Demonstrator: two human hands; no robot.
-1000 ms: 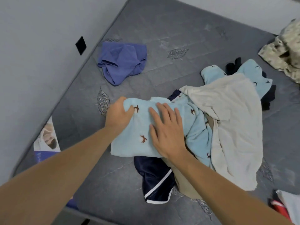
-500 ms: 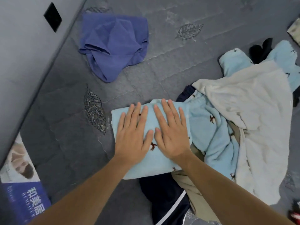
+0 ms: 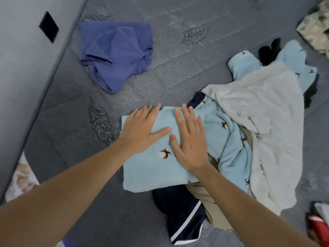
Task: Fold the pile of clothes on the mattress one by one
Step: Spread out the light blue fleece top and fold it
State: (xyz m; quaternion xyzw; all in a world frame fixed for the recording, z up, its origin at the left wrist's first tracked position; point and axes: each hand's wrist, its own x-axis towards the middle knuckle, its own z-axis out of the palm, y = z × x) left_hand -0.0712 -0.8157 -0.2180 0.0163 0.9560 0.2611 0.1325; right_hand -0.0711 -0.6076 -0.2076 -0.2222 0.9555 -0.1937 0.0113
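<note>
Pressing flat | grey mattress (image 3: 178, 73) carries the pile | light-blue fleece garment (image 3: 153, 168) sits at its left edge (fold half done) | left hand (image 3: 142, 129), right hand (image 3: 188, 139) spread flat on it, gripping nothing | next: probably another fold.

Soft, even, rather cool light fills the room, with only faint shadows under the fingers (image 3: 183, 118) (no glare anywhere). Wide-angle bending shows far from them, where edges look slightly blurred.
</note>
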